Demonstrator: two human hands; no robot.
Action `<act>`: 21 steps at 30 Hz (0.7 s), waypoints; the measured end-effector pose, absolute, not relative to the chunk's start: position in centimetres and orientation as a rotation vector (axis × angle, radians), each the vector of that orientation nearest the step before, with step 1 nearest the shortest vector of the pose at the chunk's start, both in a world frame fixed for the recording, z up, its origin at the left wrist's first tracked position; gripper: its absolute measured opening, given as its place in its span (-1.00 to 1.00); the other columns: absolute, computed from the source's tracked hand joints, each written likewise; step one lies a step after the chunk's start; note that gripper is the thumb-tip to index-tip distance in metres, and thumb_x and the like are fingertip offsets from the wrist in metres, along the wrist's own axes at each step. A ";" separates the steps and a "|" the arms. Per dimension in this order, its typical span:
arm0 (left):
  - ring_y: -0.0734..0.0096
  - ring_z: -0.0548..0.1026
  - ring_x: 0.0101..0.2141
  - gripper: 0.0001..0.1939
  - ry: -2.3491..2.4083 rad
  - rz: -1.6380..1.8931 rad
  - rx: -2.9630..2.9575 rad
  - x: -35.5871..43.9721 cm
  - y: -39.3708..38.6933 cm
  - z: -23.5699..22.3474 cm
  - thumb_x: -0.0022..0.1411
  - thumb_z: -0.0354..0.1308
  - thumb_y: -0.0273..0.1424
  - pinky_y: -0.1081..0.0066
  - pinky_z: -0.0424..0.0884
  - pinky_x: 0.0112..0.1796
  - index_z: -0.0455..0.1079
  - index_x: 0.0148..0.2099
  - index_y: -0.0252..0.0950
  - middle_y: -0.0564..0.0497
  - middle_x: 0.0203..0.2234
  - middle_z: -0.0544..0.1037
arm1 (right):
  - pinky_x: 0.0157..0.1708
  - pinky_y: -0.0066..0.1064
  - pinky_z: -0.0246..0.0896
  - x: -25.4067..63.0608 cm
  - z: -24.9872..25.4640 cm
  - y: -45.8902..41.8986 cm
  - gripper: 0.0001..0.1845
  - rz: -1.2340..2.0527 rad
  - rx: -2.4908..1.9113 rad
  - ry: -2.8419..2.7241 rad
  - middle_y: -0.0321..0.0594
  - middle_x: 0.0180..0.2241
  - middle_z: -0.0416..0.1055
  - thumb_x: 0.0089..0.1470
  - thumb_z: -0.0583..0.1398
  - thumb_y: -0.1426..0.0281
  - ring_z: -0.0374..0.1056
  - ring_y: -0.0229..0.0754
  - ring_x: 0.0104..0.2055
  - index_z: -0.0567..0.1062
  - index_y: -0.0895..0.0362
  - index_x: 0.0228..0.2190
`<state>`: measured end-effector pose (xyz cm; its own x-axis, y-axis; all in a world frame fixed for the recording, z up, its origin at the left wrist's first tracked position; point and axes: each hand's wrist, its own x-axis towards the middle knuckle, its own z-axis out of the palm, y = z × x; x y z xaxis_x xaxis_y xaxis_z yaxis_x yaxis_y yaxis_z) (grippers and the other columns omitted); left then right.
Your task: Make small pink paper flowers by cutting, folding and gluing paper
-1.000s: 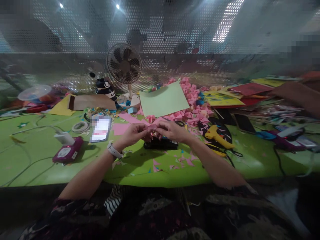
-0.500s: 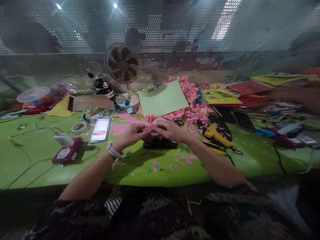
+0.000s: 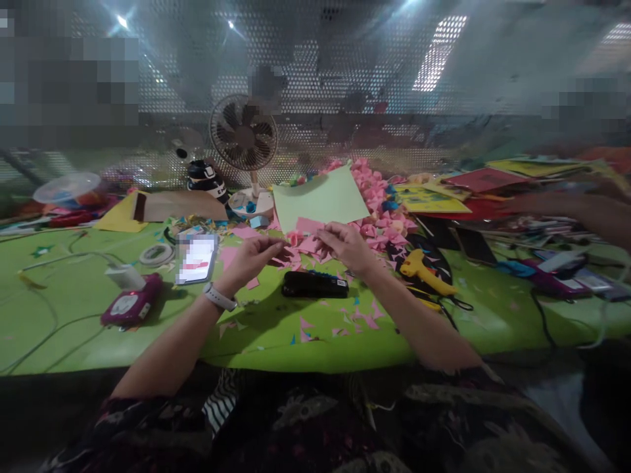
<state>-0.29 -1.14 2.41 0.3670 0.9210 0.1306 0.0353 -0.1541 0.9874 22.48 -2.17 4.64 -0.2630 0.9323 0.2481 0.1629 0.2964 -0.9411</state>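
Observation:
My left hand (image 3: pixel 249 257), with a white watch on the wrist, is curled and pinches the near end of a small pink paper piece (image 3: pixel 308 225). My right hand (image 3: pixel 346 246) pinches its other end, with the fingers closed on the pink strip. Both hands are held over a scatter of pink paper scraps (image 3: pixel 300 251) just above the green table (image 3: pixel 73 322). A black oblong case (image 3: pixel 315 284) lies right below them. Behind stands a light green sheet (image 3: pixel 320 198) leaning on a heap of pink folded paper flowers (image 3: pixel 377 210).
To the left lie a phone (image 3: pixel 196 258), a tape roll (image 3: pixel 158 253), a magenta punch (image 3: pixel 132 307) and a white charger with cables. A small fan (image 3: pixel 244 136) stands at the back. A yellow glue gun (image 3: pixel 424 270) lies to the right. Another person's arm (image 3: pixel 582 213) reaches over coloured papers at far right.
My hands have lifted away from the black case and moved farther back, towards the green sheet. They have drawn slightly apart, and the pink paper now shows between them.

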 end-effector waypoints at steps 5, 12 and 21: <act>0.28 0.61 -0.21 -0.52 0.824 1.154 1.389 1.2 -2.1 2.3 0.08 0.32 -0.02 0.32 0.54 -0.18 0.55 -0.14 -0.32 -0.11 -0.23 0.65 | -0.61 -0.51 0.24 20.7 4.1 -3.6 -0.63 1.219 -1.008 -1.663 -0.13 -0.42 0.58 0.07 0.28 0.11 0.45 -0.28 -0.57 0.50 0.20 -0.45; 0.44 0.56 -0.34 -0.61 0.764 1.146 1.203 1.5 -1.8 1.7 -0.01 0.41 -0.11 0.39 0.51 -0.21 0.55 -0.26 -0.32 0.00 -0.37 0.62 | -0.62 -0.53 0.22 20.1 3.3 -3.8 -0.61 1.284 -0.924 -1.726 -0.16 -0.46 0.57 0.06 0.27 0.09 0.46 -0.29 -0.57 0.51 0.20 -0.45; 0.56 0.50 -0.43 -0.66 0.680 1.027 1.051 0.7 -1.6 2.2 -0.11 0.49 -0.24 0.46 0.50 -0.27 0.48 -0.42 -0.36 0.07 -0.49 0.53 | -0.22 -0.27 0.45 22.1 3.4 -2.7 -0.69 0.517 -0.759 -1.978 -0.15 -0.18 0.49 0.07 0.27 0.41 0.45 -0.13 -0.15 0.53 0.06 -0.10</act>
